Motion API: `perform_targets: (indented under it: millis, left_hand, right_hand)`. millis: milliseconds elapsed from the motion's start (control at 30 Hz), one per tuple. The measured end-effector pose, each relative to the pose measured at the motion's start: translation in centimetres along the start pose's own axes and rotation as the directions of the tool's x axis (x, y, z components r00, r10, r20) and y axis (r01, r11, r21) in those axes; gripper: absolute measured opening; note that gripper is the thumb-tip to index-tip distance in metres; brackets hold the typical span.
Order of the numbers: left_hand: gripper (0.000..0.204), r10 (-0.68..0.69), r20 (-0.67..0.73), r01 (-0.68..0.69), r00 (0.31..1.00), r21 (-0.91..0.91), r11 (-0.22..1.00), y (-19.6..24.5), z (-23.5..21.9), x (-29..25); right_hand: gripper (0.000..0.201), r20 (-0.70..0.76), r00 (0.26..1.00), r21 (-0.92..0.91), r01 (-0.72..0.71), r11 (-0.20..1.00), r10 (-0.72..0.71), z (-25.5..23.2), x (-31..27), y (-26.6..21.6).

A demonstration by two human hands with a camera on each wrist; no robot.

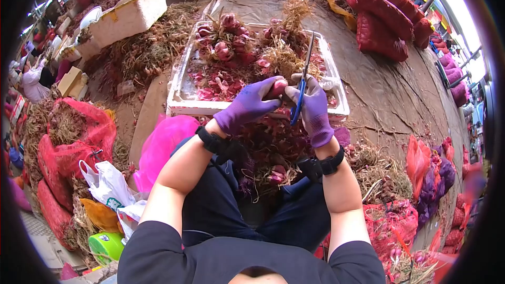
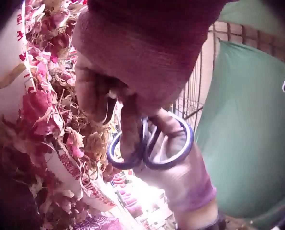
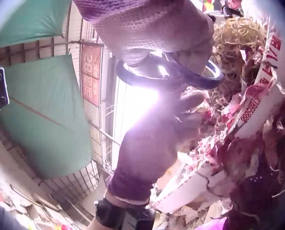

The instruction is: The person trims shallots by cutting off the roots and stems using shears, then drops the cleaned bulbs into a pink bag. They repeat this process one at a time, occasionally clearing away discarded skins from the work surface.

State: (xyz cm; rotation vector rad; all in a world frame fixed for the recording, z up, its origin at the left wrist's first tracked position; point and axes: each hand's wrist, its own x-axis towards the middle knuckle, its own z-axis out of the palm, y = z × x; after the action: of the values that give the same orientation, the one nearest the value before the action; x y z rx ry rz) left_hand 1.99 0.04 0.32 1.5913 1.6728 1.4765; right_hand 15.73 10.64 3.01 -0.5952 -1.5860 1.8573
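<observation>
Both hands wear purple gloves and meet over the near edge of a white foam tray (image 1: 210, 108). My left hand (image 1: 247, 104) grips a red onion bulb (image 1: 276, 89) by its fingers and thumb. Blue-handled scissors (image 1: 298, 106) are in my right hand (image 1: 316, 109), blades pointing up and away. Fingers pass through the scissors' loops (image 2: 186, 151) in the left wrist view. The right thumb and fingertips are right beside the bulb. In both wrist views the gloves hide the bulb. Bunches of red onions (image 1: 227, 39) with dry stalks lie in the tray among loose skins.
Onion skins (image 1: 273, 142) cover the lap area below the tray. A pink bag (image 1: 165, 147) and white plastic bag (image 1: 108, 184) are at the left. Red net sacks (image 1: 384, 26) are piled far right, with dry stalks (image 1: 379, 171) nearer. Another foam box (image 1: 129, 18) stands back left.
</observation>
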Motion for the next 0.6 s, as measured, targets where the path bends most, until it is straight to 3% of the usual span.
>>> perform_targets:
  millis: [100, 133, 200, 267, 333, 433, 533, 600]
  left_hand:
    - [0.04, -0.172, 0.133, 0.212, 0.976, -0.412, 0.886, 0.4, -0.1, -0.1]
    - [0.04, -0.176, 0.137, 0.217, 0.975, -0.412, 0.885, 0.4, -0.2, -0.2]
    - [0.041, -0.239, 0.171, 0.292, 0.956, -0.455, 0.841, 0.7, -0.2, -0.1]
    - [0.041, -0.244, 0.188, 0.305, 0.951, -0.474, 0.826, 1.5, -0.5, -0.1]
    - [0.043, -0.341, 0.223, 0.407, 0.913, -0.501, 0.763, 1.4, -0.6, -0.2]
    - [0.041, -0.289, 0.144, 0.318, 0.946, -0.565, 0.761, 0.2, 0.1, 0.2]
    - [0.037, -0.255, 0.173, 0.307, 0.951, -0.48, 0.821, 0.0, 0.0, 0.1]
    - [0.036, -0.285, 0.198, 0.346, 0.938, -0.494, 0.798, 0.6, -0.5, -0.2]
  right_hand:
    - [0.033, 0.053, 0.996, 0.12, -0.083, 0.989, 0.077, -0.4, 0.1, -0.3]
    - [0.033, 0.05, 0.996, 0.124, -0.086, 0.989, 0.08, -0.7, 0.2, 0.1]
    - [0.031, 0.04, 0.999, -0.088, 0.032, 0.996, -0.028, -1.1, 0.5, 0.7]
    - [0.03, 0.013, 1.0, -0.061, 0.018, 0.998, -0.017, -1.0, 0.4, 1.0]
    - [0.031, 0.011, 0.999, -0.027, 0.052, 0.998, -0.052, -0.7, 0.6, 1.2]
    - [0.032, 0.007, 0.999, -0.054, -0.034, 0.998, 0.034, 0.4, -0.2, -0.1]
    - [0.032, 0.041, 0.999, -0.169, 0.006, 0.986, 0.001, -0.4, 0.2, 0.6]
    - [0.032, 0.069, 0.998, -0.161, 0.014, 0.987, -0.003, -0.7, 0.3, 0.6]
